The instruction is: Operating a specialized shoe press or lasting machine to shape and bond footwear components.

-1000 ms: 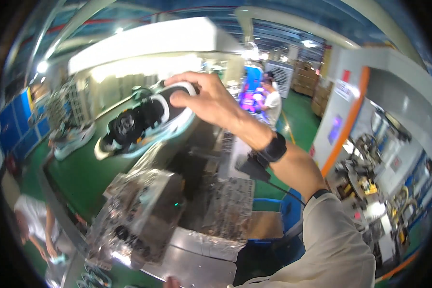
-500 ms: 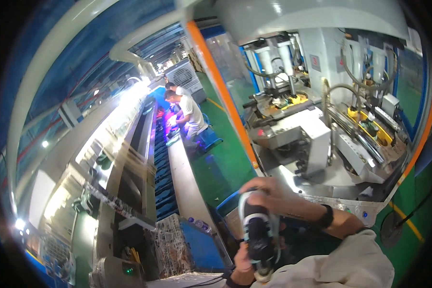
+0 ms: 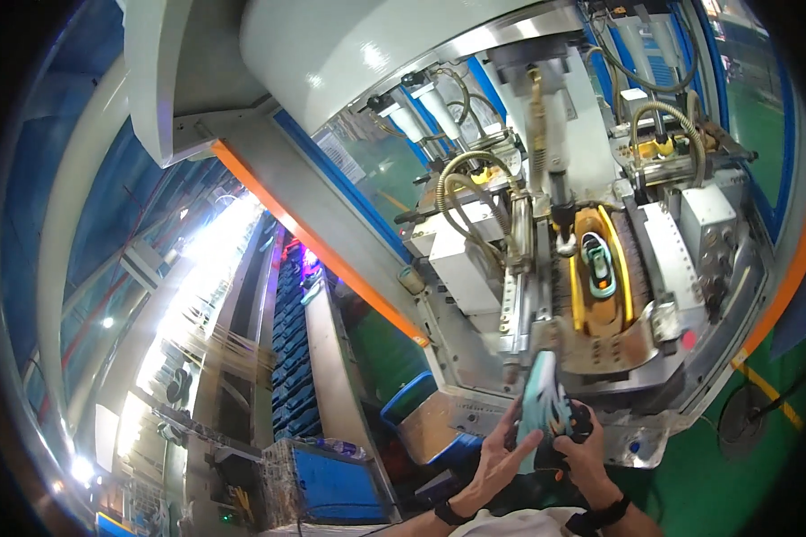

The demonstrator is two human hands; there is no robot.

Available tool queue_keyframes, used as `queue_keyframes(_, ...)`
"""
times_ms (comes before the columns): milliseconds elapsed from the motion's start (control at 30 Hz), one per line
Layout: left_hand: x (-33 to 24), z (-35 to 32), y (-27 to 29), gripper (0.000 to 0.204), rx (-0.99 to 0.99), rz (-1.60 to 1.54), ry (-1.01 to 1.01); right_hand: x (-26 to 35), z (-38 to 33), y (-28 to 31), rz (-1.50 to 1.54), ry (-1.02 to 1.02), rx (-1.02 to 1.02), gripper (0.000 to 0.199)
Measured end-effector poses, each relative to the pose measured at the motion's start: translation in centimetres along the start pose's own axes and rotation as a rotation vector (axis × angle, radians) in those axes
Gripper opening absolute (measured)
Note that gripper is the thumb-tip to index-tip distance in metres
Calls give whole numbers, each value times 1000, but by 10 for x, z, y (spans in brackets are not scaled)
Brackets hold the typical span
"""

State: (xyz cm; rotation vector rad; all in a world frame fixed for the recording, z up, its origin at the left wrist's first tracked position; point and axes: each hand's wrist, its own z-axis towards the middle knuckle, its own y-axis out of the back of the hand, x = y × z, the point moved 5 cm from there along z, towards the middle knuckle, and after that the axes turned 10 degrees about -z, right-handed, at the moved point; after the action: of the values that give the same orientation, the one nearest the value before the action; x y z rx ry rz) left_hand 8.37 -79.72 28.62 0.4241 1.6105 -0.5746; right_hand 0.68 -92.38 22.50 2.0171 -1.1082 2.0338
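Both hands hold a teal, white and black sports shoe point(image 3: 544, 407), toe pointing away, at the front edge of the press machine. My left hand point(image 3: 500, 461) is closed around its left side. On the other side, my right hand point(image 3: 585, 455) grips it with the thumb on top. Fingers under the shoe are hidden. Straight ahead, another teal and white shoe point(image 3: 597, 264) sits in the machine's brown and yellow cradle point(image 3: 607, 318), apart from my hands.
Metal arms and hoses point(image 3: 475, 174) flank the cradle. An orange-edged frame post point(image 3: 318, 237) rises on the left. Beyond it runs a conveyor with dark blue slats point(image 3: 297, 358). A blue-rimmed bin point(image 3: 425, 421) and a blue box point(image 3: 336, 488) stand at lower left.
My view has swung right and the machine now fills more of it. The shoe has turned in my hands, from laces facing me to its teal side showing, and both hands have shifted their grip.
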Motion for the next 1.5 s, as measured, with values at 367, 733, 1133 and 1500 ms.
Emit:
queue_keyframes(367, 53, 239, -45, 41, 86, 53, 14, 86, 11, 170, -183, 385, -509, 73)
queue_keyframes(733, 111, 419, -91, 86, -326, 863, -244, 136, -34, 195, -287, 416, -996, 71)
queue_keyframes(1133, 105, 340, 4, 19, 19, -651, 603, 192, 158, 146, -904, 261, -846, 51)
queue_keyframes(1500, -9, 85, 207, 38, -317, -422, 301, 58, 441, 23, -1586, -19, -591, 40)
